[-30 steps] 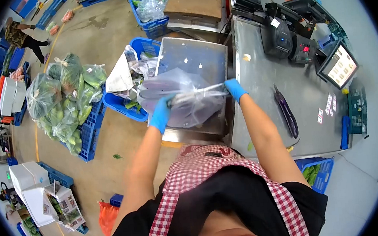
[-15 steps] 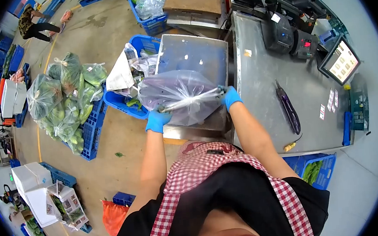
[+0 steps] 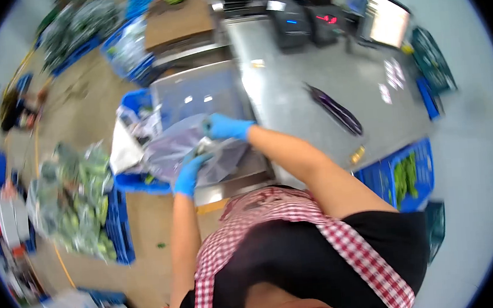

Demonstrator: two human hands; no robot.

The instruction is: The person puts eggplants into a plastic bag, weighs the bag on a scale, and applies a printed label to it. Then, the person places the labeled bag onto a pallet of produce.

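Observation:
A clear plastic bag (image 3: pixel 168 154) with something purplish inside lies on the metal-topped scale platform (image 3: pixel 198 94). My left hand (image 3: pixel 191 171), in a blue glove, is closed on the near side of the bag's gathered neck. Just beyond it, my right hand (image 3: pixel 225 126), also gloved in blue, pinches the twisted plastic from the right. The two hands are close together, and motion blur hides the exact finger positions. A long dark eggplant (image 3: pixel 336 111) lies on the steel table to my right, apart from both hands.
Beside the platform stands a blue basket (image 3: pixel 139 183) with paper and scraps. The steel table (image 3: pixel 279 93) holds black machines (image 3: pixel 289 23), a bright screen (image 3: pixel 383 20), labels and a yellow-handled tool (image 3: pixel 358 155). Bagged vegetables (image 3: pixel 73 196) sit on the floor at left; another person (image 3: pixel 23 108) is beyond.
My hands have come together from opposite ends of the stretched bag opening, bunching its neck. My view has turned right, so the table and eggplant appear further left.

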